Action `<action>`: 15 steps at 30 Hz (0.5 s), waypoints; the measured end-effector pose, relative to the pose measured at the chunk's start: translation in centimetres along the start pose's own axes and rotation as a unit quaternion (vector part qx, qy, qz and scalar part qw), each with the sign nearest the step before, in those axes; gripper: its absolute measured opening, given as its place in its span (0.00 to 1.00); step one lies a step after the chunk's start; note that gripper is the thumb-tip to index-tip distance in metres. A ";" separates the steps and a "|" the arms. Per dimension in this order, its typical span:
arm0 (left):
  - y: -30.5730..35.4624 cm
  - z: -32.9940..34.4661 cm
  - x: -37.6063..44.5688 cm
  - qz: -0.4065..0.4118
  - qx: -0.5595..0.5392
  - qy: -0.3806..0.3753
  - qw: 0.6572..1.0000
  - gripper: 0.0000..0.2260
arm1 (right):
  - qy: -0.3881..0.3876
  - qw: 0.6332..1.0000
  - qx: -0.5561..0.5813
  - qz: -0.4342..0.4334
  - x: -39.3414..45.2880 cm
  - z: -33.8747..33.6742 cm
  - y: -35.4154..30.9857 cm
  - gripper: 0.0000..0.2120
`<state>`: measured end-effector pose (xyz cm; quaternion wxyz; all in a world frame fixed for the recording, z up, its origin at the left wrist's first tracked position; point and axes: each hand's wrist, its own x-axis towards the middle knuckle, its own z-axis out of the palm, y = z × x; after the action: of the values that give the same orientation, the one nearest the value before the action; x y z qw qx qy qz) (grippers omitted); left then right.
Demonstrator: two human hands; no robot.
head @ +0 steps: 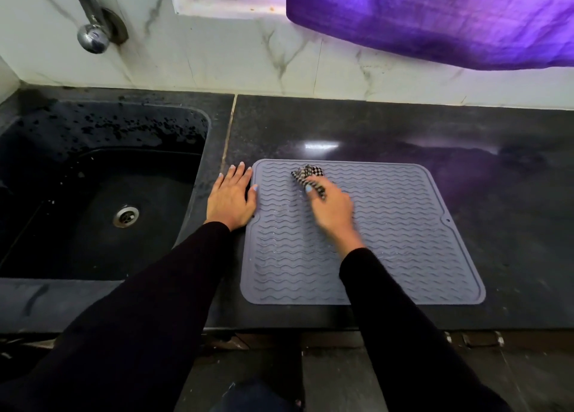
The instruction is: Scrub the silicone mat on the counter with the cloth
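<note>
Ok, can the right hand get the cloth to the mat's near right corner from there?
Probably yes: the right hand grips the cloth near the mat's far edge, and nothing lies between.

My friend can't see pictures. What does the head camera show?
The right hand scrubs a grey mat with a checkered cloth, while the left hand lies flat at the mat's left edge. A black sink sits to the left.

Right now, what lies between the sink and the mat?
In the head view, the left hand rests flat on the counter between sink and mat.
</note>
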<state>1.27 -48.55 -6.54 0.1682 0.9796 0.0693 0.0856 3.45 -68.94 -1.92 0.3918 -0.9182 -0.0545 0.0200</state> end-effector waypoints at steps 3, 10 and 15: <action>0.0 0.0 0.1 -0.001 0.004 -0.008 1.000 0.26 | -0.045 0.897 0.387 0.207 3.0 -3.6 1.1 0.14; -0.2 0.3 0.2 0.002 0.021 -0.006 1.000 0.24 | 0.201 0.951 0.197 0.131 3.7 -5.4 -0.1 0.15; -0.2 0.3 0.2 -0.005 0.017 -0.001 1.000 0.22 | 0.051 0.970 -0.235 -0.047 1.0 2.9 1.3 0.24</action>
<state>1.48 -48.44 -6.90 0.1520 0.9821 0.0750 0.0826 4.34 -67.64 -4.84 0.1681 -0.9807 -0.0805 -0.0582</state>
